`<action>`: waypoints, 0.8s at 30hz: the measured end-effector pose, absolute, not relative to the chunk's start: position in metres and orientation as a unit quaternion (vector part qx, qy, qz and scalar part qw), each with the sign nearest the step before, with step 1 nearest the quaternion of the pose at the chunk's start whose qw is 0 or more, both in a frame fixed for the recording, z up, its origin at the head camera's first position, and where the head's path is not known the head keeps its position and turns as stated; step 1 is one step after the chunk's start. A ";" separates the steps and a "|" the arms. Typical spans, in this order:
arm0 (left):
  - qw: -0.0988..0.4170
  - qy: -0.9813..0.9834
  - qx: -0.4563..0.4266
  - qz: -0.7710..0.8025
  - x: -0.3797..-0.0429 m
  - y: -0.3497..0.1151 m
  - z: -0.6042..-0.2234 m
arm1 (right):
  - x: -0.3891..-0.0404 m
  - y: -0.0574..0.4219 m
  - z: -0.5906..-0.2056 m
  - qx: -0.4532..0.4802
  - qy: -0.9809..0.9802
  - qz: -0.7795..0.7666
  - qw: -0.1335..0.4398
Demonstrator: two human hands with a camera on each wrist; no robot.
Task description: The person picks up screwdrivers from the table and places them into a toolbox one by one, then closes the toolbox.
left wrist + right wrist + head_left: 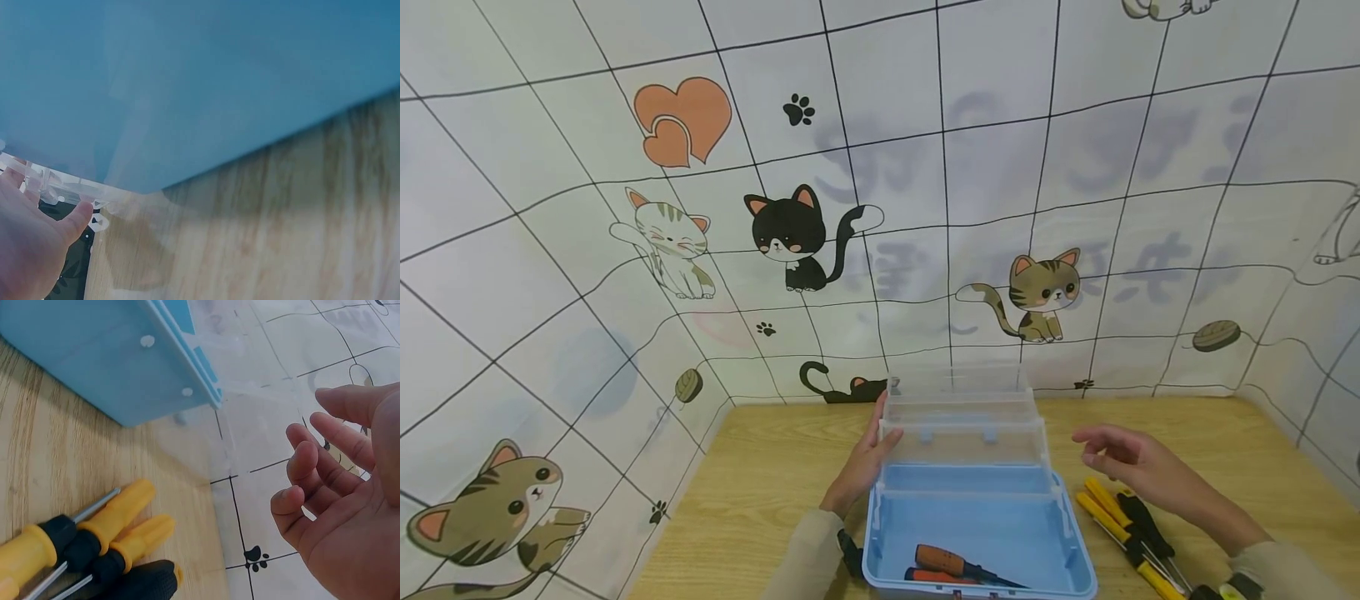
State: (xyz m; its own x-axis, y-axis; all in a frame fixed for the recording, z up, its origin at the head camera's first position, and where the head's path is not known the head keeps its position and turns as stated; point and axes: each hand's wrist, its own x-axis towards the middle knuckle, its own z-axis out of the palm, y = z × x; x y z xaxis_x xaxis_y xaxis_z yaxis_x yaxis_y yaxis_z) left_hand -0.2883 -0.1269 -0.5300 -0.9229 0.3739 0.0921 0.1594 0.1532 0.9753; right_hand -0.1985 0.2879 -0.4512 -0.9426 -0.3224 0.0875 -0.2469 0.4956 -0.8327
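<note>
A blue toolbox [951, 523] stands with its clear lid [962, 446] raised at the back. My left hand [867, 458] grips the lid's left edge, the thumb on the near face and the other fingers behind it. Inside the box lie a brown-handled screwdriver [943, 560] and a red-handled tool [925, 576]. To the right of the box my right hand [1138, 467] hovers empty, fingers loosely bent, as the right wrist view also shows. Beneath it several yellow-and-black screwdrivers [119, 512] lie on the table, one with a black handle [1144, 525].
The wooden table [760, 492] reaches back to a wall covering [917, 275] printed with cats and grid lines. Another covered wall [512, 333] closes off the left side. The box's blue side [187, 87] fills much of the left wrist view.
</note>
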 end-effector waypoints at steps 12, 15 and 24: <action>0.081 0.755 0.177 0.626 -0.289 -0.127 -0.530 | -0.194 0.306 -0.457 -0.157 0.875 -0.457 0.013; 0.080 0.756 0.178 0.625 -0.289 -0.127 -0.529 | -0.193 0.310 -0.459 -0.149 0.878 -0.455 0.015; 0.086 0.759 0.171 0.623 -0.288 -0.128 -0.529 | -0.190 0.321 -0.465 -0.110 0.886 -0.450 0.029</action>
